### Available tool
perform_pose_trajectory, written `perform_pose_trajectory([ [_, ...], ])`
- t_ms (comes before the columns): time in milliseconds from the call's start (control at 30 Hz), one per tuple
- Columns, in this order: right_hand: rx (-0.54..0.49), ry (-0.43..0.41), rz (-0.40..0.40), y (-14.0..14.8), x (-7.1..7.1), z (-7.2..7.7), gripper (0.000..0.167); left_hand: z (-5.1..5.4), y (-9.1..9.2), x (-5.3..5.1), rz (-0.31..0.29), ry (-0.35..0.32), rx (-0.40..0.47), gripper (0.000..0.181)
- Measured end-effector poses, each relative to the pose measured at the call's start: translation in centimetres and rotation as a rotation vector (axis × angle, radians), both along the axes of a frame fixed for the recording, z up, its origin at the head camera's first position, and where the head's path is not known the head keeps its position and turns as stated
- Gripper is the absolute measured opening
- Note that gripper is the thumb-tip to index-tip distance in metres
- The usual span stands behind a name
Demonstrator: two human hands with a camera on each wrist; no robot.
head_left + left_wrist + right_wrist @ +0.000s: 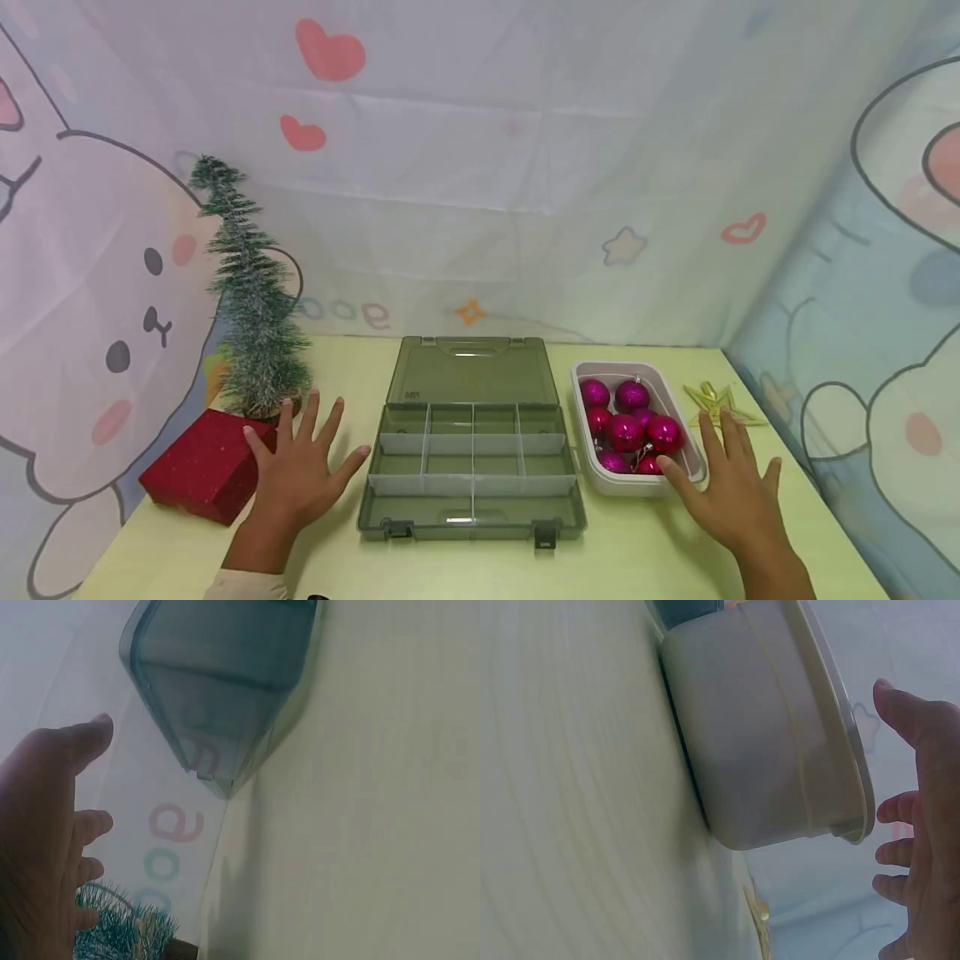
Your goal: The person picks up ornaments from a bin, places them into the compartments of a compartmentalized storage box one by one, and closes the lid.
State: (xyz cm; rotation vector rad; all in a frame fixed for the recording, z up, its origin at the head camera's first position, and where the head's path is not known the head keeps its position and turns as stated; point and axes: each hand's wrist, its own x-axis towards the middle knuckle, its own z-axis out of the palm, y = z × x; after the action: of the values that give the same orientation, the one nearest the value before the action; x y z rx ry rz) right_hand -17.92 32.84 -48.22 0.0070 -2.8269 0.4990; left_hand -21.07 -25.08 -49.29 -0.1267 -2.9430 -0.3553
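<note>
Fingers spread, my left hand (297, 475) hovers between a red box (206, 467) and a green clear compartment case (472, 508), holding nothing. The case's lid (476, 371) is laid back and its divided sections show no contents. My right hand (731, 500), also spread, is beside the near right corner of a white tub (622, 485). Shiny and glittery magenta baubles (625, 432) fill that tub. A gold star (720, 400) lies just beyond the right fingertips. In the right wrist view a gap separates the fingers from the tub (742, 735).
A small artificial Christmas tree (258, 317) stands at the back left, behind the red box. The pale yellow table (525, 571) ends at a printed cloth backdrop (480, 208), with cloth on both sides too. A small dark object (318, 597) shows at the bottom edge.
</note>
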Motion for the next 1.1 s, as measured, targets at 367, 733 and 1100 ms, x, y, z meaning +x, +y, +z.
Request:
perform_pose_trajectory([
  [367, -0.124, 0.036, 0.159, 1.8, -2.3, -0.4, 0.092, -1.4, 0.9, 0.5, -0.205, 0.078, 0.082, 0.083],
  [733, -0.332, 0.073, 0.343, 3.4, -4.4, -1.2, 0.078, -3.1, 1.2, 0.3, -0.371, 0.063, 0.27, 0.078],
  [1100, -0.528, 0.17, 0.338, 3.0, -4.2, -2.3, 0.056, -4.0, 1.1, -0.1, -0.419, 0.027, 0.389, 0.077],
])
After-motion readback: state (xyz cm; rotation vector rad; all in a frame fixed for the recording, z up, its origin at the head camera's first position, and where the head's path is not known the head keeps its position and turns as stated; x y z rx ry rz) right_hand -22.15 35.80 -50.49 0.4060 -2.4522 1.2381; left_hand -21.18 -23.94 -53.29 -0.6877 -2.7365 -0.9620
